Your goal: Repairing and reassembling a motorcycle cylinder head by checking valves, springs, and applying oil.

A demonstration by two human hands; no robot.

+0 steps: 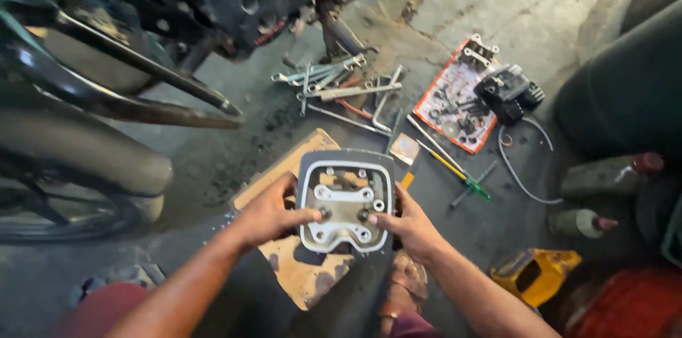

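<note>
I hold a grey metal engine cover (346, 199) in both hands, its hollow inner side facing up, above a stained cardboard sheet (305, 267). My left hand (266, 216) grips its left edge with the thumb reaching onto the inner plate. On the right edge sits my right hand (410, 226), thumb pressed near a bolt hole at the centre. A light metal bracket with holes is fixed inside the cover.
A motorcycle (142, 39) stands at the left and top. Several spanners (334, 78) lie on the concrete floor beyond the cardboard. A red-edged sheet (455, 100) carries small parts and a black engine piece (508, 93). Screwdrivers (451, 164), bottles (611, 174) and a yellow container (536, 274) lie right.
</note>
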